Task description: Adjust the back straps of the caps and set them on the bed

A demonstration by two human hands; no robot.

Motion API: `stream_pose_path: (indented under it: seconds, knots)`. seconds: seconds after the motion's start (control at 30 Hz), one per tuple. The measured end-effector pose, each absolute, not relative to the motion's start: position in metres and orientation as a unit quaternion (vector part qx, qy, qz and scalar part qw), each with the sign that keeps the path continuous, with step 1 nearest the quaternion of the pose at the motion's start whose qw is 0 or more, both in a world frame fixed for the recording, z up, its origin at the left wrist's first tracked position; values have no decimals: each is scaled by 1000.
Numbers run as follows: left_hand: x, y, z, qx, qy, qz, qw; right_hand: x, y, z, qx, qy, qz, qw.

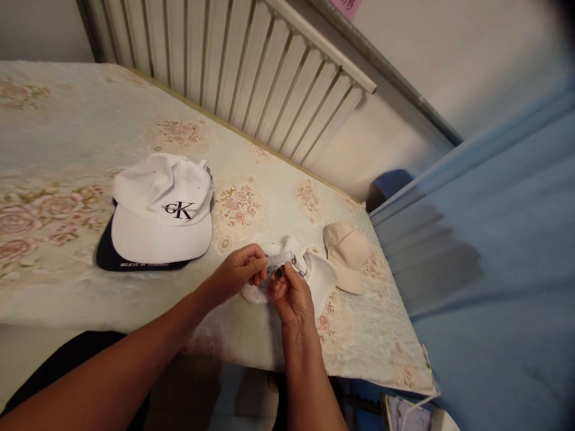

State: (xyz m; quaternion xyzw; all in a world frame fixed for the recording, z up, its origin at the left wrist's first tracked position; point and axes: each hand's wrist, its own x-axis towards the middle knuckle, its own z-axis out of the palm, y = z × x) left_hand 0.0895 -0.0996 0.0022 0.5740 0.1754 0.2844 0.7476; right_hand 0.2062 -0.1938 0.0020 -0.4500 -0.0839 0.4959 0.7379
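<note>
A white baseball cap (321, 281) lies in front of me, its brim to the right and its back strap raised between my hands. My left hand (245, 267) pinches one end of the white strap (278, 259). With fingers closed, my right hand (291, 291) holds the dark metal buckle (280, 272) of that strap. Whether the strap runs through the buckle I cannot make out. To the left, a white cap with black "CK" letters (164, 203) rests on top of a dark cap (110, 248). A beige cap (348, 254) sits just beyond the white cap's brim.
The caps lie on a flower-patterned bedspread (242, 149). A white slatted panel (215, 66) lines the far edge by the wall. A blue curtain (485, 239) hangs on the right, with a dark blue object (390, 182) beside it. Several items stand below the bed's right corner.
</note>
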Motion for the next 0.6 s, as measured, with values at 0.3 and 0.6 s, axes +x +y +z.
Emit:
stream_pose_path:
  seconds: [0.3, 0.6]
  knots:
    - [101, -109, -7, 582, 181, 261, 748, 208, -195, -3, -450, -71, 497, 738]
    - [107, -119, -10, 557, 122, 287, 769, 204, -202, -9, -468, -145, 485, 724]
